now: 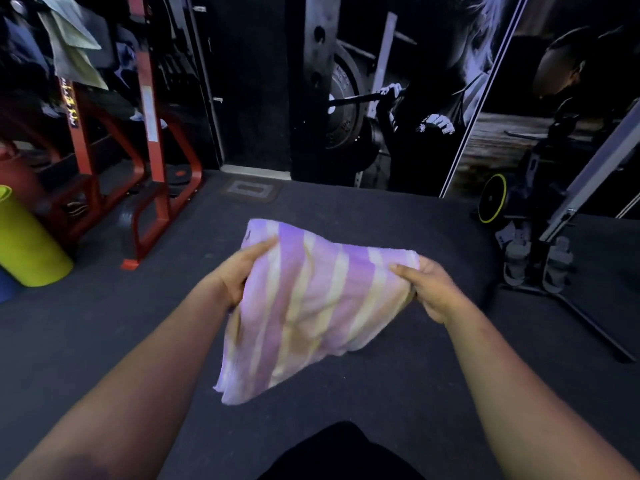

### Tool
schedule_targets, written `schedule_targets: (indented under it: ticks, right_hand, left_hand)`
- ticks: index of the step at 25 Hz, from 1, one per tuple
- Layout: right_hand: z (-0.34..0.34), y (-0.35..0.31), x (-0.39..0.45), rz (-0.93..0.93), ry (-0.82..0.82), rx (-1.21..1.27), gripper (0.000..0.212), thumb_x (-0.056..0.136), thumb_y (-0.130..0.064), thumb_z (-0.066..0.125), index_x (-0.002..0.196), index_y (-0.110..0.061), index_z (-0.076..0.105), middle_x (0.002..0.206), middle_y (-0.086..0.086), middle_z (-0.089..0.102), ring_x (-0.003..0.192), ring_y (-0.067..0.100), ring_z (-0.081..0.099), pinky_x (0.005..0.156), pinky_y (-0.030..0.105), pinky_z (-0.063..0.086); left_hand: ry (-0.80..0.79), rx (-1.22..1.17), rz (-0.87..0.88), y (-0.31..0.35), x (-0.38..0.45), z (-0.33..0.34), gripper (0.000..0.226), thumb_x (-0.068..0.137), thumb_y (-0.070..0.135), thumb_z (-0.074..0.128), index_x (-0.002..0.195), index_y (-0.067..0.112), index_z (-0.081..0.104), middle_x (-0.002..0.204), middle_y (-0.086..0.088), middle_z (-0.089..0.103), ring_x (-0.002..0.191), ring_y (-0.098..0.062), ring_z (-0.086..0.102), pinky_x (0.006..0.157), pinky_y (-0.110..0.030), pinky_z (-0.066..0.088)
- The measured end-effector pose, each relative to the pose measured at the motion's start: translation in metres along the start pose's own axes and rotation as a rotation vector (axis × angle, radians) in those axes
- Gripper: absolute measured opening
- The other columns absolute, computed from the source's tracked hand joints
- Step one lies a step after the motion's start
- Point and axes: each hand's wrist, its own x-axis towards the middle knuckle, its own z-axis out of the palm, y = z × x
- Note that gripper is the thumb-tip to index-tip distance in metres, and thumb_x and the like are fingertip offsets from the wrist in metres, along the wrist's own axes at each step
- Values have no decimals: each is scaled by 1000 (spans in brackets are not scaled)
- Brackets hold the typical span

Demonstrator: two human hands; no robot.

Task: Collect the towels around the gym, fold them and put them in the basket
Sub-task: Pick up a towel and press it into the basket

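A purple and pale-yellow striped towel, folded into a rough rectangle, hangs in the air in front of me above the dark floor. My left hand grips its upper left edge, thumb on top. My right hand pinches its upper right corner. The towel's lower end droops toward me. Another pale towel or cloth hangs on the red rack at the far left. No basket is in view.
A red metal rack stands at the left, with a yellow-green foam roller beside it. A rowing-type machine with foot straps and a slanted rail sits at the right. A wall mural lies ahead. Dark rubber floor surrounds me.
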Motion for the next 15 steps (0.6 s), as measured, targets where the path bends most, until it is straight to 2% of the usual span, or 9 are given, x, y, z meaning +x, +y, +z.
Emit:
schedule_targets:
  ticks: [2, 3, 5, 7, 8, 10, 11, 13, 15]
  right_hand:
    - [-1, -5, 6, -42, 101, 109, 13, 95, -20, 69, 105, -12, 69, 89, 7, 75, 77, 22, 66, 62, 31, 51]
    - [-2, -6, 8, -37, 99, 166, 15, 96, -24, 68, 106, -13, 67, 91, 5, 75, 79, 20, 68, 65, 31, 53]
    - [-6, 1, 13, 10, 15, 138, 32, 92, -25, 73, 118, -8, 64, 106, 9, 76, 96, 25, 71, 84, 38, 58]
    - [-9, 11, 18, 17, 20, 7, 51, 81, -19, 84, 125, -6, 60, 116, 15, 73, 108, 32, 70, 94, 43, 57]
    - [-10, 14, 22, 5, 79, -43, 63, 75, -20, 89, 127, -8, 57, 120, 15, 71, 111, 32, 69, 96, 43, 57]
    - [-7, 12, 26, -25, 206, -129, 81, 69, -25, 94, 136, -19, 48, 133, 7, 60, 118, 23, 63, 101, 40, 54]
    - [-5, 12, 28, -52, 239, -184, 82, 71, -26, 93, 138, -24, 45, 136, 2, 53, 122, 18, 57, 103, 38, 51]
    - [0, 11, 30, -105, 267, -259, 69, 77, -24, 89, 135, -26, 52, 135, -3, 52, 123, 14, 53, 104, 36, 49]
    - [2, 10, 32, -106, 247, -254, 57, 79, -19, 87, 128, -25, 58, 129, -3, 59, 118, 16, 59, 100, 36, 53]
  left_hand:
    - [114, 101, -35, -11, 7, -8, 47, 91, 30, 71, 126, -2, 66, 110, -17, 74, 90, -31, 74, 78, -40, 61]
    - [120, 78, -31, -8, 10, -12, 47, 90, 28, 69, 126, -3, 65, 112, -18, 71, 90, -31, 72, 77, -38, 60]
    - [63, -1, 11, 5, 11, -14, 51, 84, 28, 72, 126, 0, 64, 117, -23, 67, 98, -33, 67, 84, -40, 57]
    - [81, 81, 58, 11, 14, -17, 69, 65, 28, 85, 122, -5, 63, 113, -27, 68, 93, -35, 68, 86, -50, 57]
    - [146, 166, 71, 11, 17, -21, 75, 57, 28, 89, 118, -6, 62, 107, -27, 70, 87, -35, 70, 81, -54, 57]
    - [268, 282, 67, 9, 23, -29, 79, 50, 34, 89, 117, -1, 63, 100, -24, 73, 79, -35, 73, 67, -50, 60]
    - [312, 314, 67, 8, 32, -35, 79, 51, 39, 88, 117, 3, 63, 100, -22, 72, 78, -36, 73, 59, -46, 58]
    - [380, 357, 79, 13, 35, -32, 75, 54, 45, 85, 116, 8, 63, 100, -19, 72, 78, -35, 73, 54, -43, 57]
    - [358, 305, 71, 20, 33, -24, 71, 60, 39, 88, 116, 3, 64, 95, -16, 73, 78, -33, 73, 64, -47, 61]
